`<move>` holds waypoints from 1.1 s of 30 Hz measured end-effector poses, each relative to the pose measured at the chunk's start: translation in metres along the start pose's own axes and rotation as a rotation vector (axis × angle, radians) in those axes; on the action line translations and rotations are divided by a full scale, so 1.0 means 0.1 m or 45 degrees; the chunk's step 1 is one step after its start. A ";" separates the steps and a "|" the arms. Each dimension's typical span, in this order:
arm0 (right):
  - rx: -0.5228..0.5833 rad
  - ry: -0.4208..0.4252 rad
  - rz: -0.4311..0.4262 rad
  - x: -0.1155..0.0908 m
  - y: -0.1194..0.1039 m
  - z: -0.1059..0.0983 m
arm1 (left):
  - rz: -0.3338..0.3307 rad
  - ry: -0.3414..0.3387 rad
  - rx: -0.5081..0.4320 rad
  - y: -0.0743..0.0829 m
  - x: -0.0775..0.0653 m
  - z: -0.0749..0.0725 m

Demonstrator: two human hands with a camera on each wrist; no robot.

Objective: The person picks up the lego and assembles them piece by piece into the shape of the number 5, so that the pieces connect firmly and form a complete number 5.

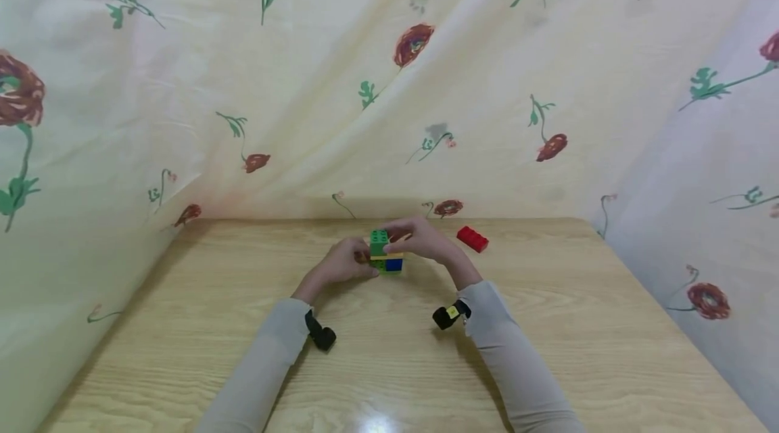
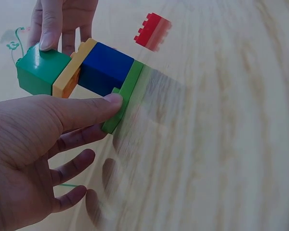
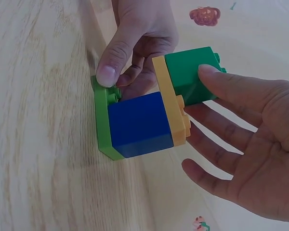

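A small stack of toy building bricks stands on the table between both hands. At its base lies a light green plate (image 3: 103, 127), with a blue brick (image 3: 139, 124) on one end of it. Across the blue brick runs a yellow-orange plate (image 3: 167, 103), topped at its other end by a dark green brick (image 1: 379, 242). My left hand (image 1: 343, 262) pinches the light green plate at its free end, thumb over its studs. With thumb and fingers on opposite sides, my right hand (image 1: 420, 241) grips the dark green brick.
A red brick (image 1: 472, 239) lies to the right of the stack near the back of the wooden table (image 1: 377, 365). Flower-patterned cloth (image 1: 316, 95) hangs behind the table and along its sides. Each wrist carries a black strapped camera.
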State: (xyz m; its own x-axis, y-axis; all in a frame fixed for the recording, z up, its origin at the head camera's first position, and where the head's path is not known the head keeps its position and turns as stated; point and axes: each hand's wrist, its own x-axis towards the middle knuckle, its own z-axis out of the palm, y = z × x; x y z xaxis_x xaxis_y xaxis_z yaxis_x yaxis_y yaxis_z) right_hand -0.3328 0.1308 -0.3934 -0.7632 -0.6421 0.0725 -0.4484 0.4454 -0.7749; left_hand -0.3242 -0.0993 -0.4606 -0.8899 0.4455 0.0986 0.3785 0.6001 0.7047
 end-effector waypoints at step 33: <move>-0.061 0.032 -0.009 0.02 0.00 0.02 | -0.014 0.013 -0.009 0.03 -0.02 -0.01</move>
State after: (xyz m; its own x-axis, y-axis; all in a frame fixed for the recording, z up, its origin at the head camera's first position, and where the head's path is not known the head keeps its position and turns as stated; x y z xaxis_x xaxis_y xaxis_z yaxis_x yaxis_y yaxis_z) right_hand -0.3329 0.1282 -0.3944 -0.7708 -0.6301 0.0941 -0.4753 0.4704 -0.7435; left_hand -0.3217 -0.0993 -0.4578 -0.8964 0.4324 0.0979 0.3670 0.5999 0.7109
